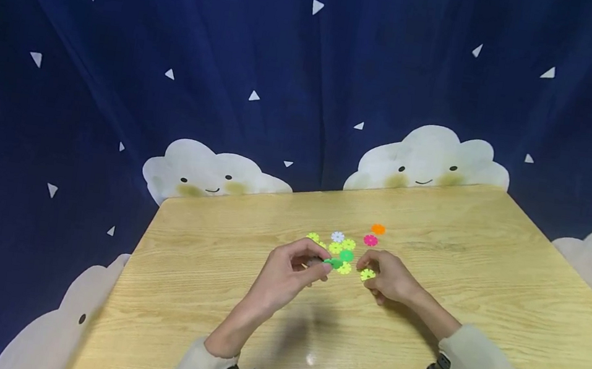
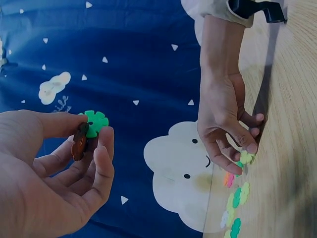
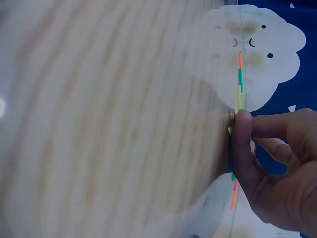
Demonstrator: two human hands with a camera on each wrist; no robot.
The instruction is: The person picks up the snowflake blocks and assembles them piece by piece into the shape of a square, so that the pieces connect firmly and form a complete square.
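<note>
My left hand [image 1: 287, 274] is raised over the table and pinches a green flower-shaped plastic disc [image 2: 96, 123] between thumb and fingertips. Against that disc sits a brownish-orange notched piece [image 2: 78, 144], seen edge-on and partly in shadow; it looks joined to the green one. At table height, my right hand [image 1: 395, 277] holds a yellow-green flower disc [image 1: 368, 274] by its edge between thumb and index finger. In the right wrist view the fingers hide most of that disc. Between the hands lie several loose discs, among them a green one [image 1: 346, 255] and a white one [image 1: 338, 237].
Behind the right hand, a pink disc [image 1: 370, 240] and an orange disc [image 1: 378, 228] lie on the wooden table [image 1: 195, 265]. A dark blue curtain [image 1: 270, 38] with clouds and triangles hangs past the table's far edge.
</note>
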